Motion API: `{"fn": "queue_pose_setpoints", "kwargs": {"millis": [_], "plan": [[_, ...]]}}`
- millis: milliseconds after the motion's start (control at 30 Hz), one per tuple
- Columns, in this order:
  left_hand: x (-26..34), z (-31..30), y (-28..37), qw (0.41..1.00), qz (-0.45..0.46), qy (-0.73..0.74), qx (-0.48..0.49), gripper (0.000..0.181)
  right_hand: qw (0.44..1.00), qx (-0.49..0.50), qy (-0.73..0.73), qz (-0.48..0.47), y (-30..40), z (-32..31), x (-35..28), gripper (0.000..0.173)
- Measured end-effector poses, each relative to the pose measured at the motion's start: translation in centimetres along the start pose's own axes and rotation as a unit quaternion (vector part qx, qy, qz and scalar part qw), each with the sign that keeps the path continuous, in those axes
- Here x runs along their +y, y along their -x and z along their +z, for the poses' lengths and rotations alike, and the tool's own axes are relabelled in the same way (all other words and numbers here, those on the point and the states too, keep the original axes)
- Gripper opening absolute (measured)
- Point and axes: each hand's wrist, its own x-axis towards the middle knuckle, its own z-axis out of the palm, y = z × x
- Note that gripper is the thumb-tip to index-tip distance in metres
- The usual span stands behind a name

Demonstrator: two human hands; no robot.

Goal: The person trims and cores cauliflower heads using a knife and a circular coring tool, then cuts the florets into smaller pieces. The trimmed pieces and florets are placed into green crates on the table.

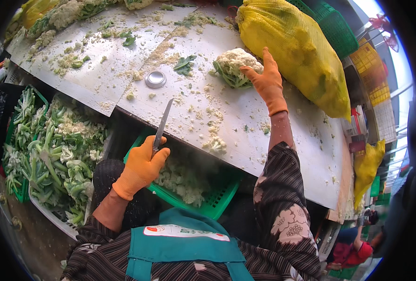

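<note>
My left hand point(142, 168), in an orange glove, grips the handle of a knife point(164, 119) whose blade points up over the table edge. My right hand point(265, 79), also gloved in orange, is at the right side of a cauliflower head point(236, 65) with green leaves; its fingers are spread, and whether they touch the head is hard to tell. The cauliflower rests on the white table point(194, 105). Left of it lie a torn leaf point(184, 65) and a round metal lid-like disc point(155, 79). A green plastic basket point(225, 200) of cauliflower pieces stands below the table edge.
A full yellow mesh sack point(296, 52) lies behind my right hand. More cauliflowers point(65, 14) are at the far left. Crumbs and leaf scraps litter the table. A crate point(50, 218) of stems and leaves stands at lower left. Another person point(355, 246) is at the far right.
</note>
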Motion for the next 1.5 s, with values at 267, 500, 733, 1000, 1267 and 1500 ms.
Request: {"fn": "queue_pose_setpoints", "kwargs": {"millis": [267, 500, 733, 1000, 1267, 1500], "plan": [[0.7, -0.3, -0.2, 0.998, -0.059, 0.016, -0.025, 0.054, 0.955, -0.242, 0.110, 0.134, -4.7, 0.9, -3.3, 0.102], [0.3, 0.1, 0.4, 0.998, -0.030, -0.012, -0.060, 0.042, 0.868, -0.013, -0.386, 0.312, 2.0, -0.6, 5.0, 0.080], [6.0, 6.3, -4.2, 0.950, 0.273, -0.144, -0.055, 0.038, 0.755, 0.180, -0.486, 0.402, 12.8, -0.1, -3.2, 0.098], [7.9, 9.1, -8.1, 0.932, 0.236, -0.264, -0.069, 0.031, 0.865, 0.199, -0.349, 0.300, 15.5, -0.1, -9.6, 0.106], [8.1, 6.6, -7.2, 0.956, 0.160, -0.212, -0.128, 0.029, 0.933, 0.114, -0.323, 0.107, 11.2, -1.1, -4.2, 0.103], [10.6, 3.0, -9.6, 0.962, -0.003, -0.138, -0.237, 0.027, 0.988, 0.084, -0.120, 0.053, 8.2, -0.1, -5.3, 0.083]]}}
